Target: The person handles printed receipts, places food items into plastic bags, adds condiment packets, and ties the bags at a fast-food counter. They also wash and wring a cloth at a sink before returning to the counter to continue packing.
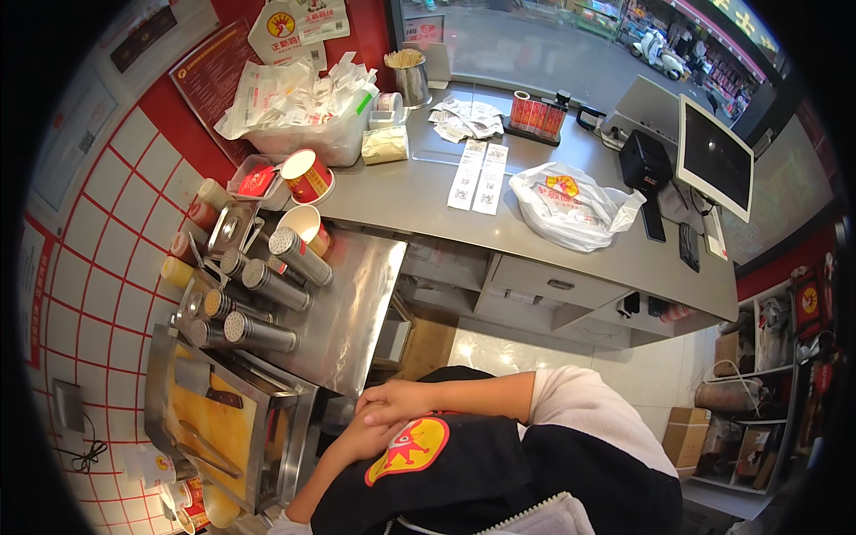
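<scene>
My right hand (406, 398) lies folded over my left hand (366, 431) in front of my apron (481, 448), which has a yellow and red emblem. I see no object in either hand. The fingers of my left hand are mostly hidden under the right. Just beyond my hands is the corner of a steel worktop (341, 334). Several metal shakers (271, 284) lean or lie on it. Left of my hands, a cleaver (210, 384) and a pair of metal tongs (208, 449) rest on a yellow cutting board (190, 414).
On the grey counter (414, 194) are a tied white plastic bag (568, 204), two receipt strips (480, 177), a bin of paper bags (301, 127) and a monitor (715, 157). Paper tubs (307, 175) and squeeze bottles (177, 271) stand along the tiled wall. Shelves (742, 428) with boxes are at right.
</scene>
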Demonstrator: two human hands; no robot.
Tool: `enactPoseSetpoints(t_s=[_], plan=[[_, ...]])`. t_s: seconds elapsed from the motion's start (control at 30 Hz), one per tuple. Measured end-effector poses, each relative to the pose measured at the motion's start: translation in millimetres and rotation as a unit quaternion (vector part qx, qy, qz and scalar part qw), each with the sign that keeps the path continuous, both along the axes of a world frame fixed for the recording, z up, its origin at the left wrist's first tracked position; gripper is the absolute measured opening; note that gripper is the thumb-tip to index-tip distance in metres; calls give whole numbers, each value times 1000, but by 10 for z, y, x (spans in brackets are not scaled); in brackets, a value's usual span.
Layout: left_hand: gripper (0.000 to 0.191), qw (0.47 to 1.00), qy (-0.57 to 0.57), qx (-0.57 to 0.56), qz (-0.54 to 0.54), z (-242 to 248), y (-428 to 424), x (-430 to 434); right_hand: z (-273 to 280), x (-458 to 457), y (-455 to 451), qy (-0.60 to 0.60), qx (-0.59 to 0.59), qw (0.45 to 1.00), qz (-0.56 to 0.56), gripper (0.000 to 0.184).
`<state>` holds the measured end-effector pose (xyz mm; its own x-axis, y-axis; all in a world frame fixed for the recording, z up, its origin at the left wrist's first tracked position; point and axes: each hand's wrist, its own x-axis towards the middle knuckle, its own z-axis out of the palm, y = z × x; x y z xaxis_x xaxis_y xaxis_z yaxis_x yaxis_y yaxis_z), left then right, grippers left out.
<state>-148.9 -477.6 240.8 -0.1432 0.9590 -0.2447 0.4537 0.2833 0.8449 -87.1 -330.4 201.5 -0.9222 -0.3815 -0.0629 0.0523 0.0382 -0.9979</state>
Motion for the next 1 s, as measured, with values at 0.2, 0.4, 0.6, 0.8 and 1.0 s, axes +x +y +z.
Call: enactPoseSetpoints(t_s=[0.2,0.4,0.6,0.8,1.0], plan=[[25,998,26,53,-37,24,119,-49,35,21,44,75,2,995,-72,49],[26,996,51,62,-42,68,120,-61,-54,-41,-1,129,27,986,-105,46],[31,994,69,40,-68,-66,46,-133,29,-66,-10,130,57,980,-138,41],[31,992,-30,27,-123,-111,353,-178,-65,106,292,107,189,941,-261,37],[23,971,-131,44,197,-403,707,-251,-345,267,1230,56,244,886,-389,33]])
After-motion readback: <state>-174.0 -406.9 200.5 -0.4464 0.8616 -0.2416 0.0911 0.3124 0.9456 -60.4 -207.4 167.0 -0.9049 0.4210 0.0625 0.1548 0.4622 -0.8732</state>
